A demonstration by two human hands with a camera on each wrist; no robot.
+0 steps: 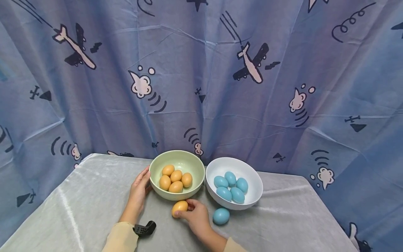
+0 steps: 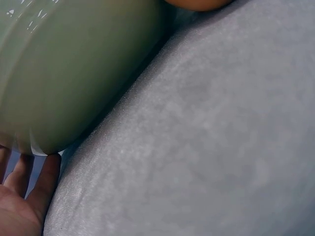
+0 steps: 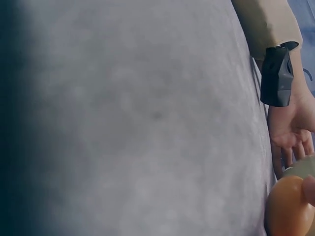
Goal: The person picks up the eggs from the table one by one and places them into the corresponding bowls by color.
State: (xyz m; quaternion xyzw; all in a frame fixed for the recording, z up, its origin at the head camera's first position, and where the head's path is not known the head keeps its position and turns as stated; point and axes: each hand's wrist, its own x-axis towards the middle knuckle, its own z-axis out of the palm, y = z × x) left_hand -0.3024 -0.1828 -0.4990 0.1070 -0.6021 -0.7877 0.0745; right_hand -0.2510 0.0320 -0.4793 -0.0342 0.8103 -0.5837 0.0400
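My left hand [image 1: 138, 189] touches the left side of a pale green bowl [image 1: 198, 189], its fingers fairly straight along the outer wall, as the left wrist view also shows [image 2: 22, 196]. Several orange eggs [image 1: 176, 176] lie inside that bowl. In front of it, my right hand [image 1: 197, 217] pinches another orange egg [image 1: 178, 209] between thumb and fingers, at or just above the cloth. The right wrist view catches this egg [image 3: 288, 209] low at the right edge, with the thumb on it. Whether the egg still touches the table cannot be told.
A white bowl [image 1: 255, 190] holding several blue eggs [image 1: 231, 179] stands right beside the green one. One blue egg [image 1: 221, 216] lies on the grey cloth-covered table [image 1: 91, 210] in front of it. Behind hangs a blue curtain [image 1: 176, 70] printed with airplanes. A black device [image 1: 145, 229] sits on my left wrist.
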